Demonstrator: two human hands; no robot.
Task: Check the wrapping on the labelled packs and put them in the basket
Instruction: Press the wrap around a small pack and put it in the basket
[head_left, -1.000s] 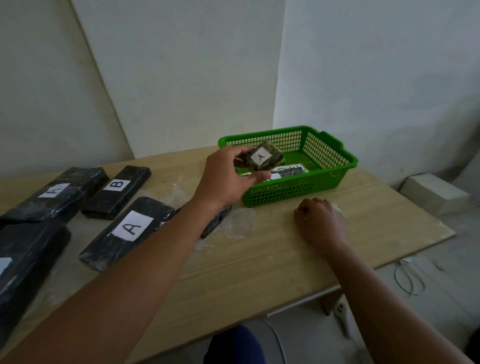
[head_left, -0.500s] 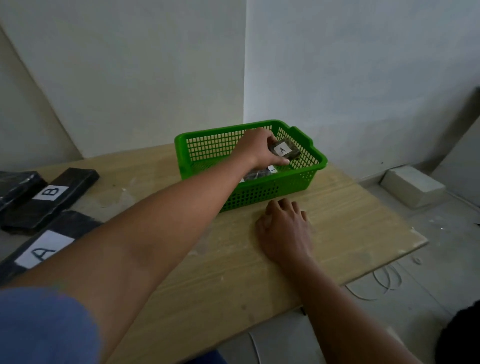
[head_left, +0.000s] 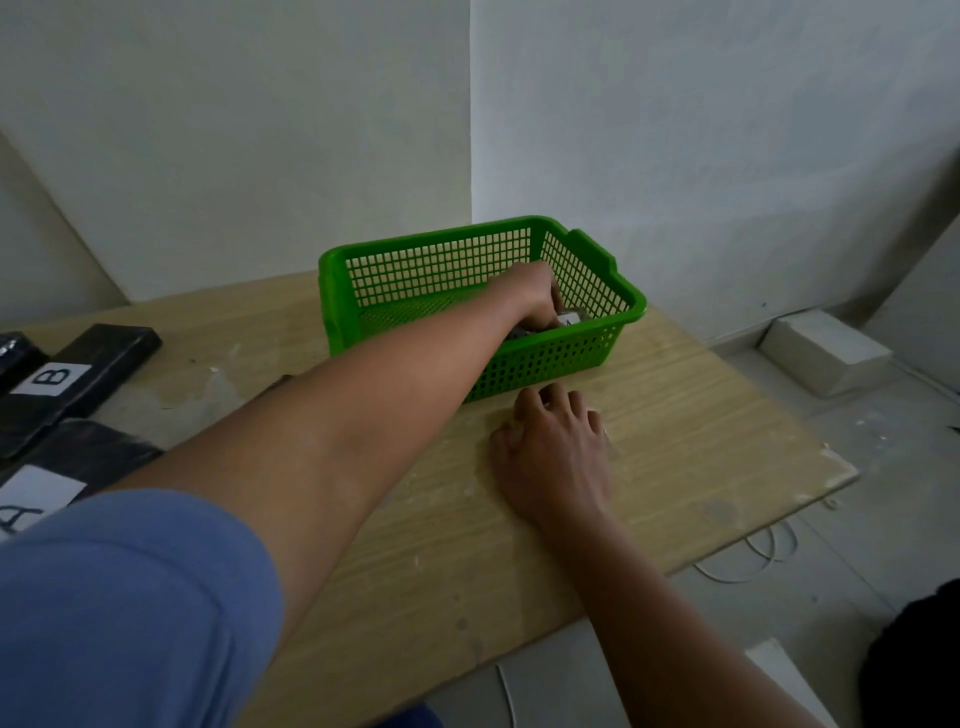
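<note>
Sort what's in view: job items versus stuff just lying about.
Job: green basket; small labelled pack inside it under the left hand; black pack B; black pack A.

Lying about: white block and white cable on the floor.

You've got the wooden table running out from the white wall. Right of the table, a pale block sits on the floor, and white cable loops on the floor just off the table's right edge.
</note>
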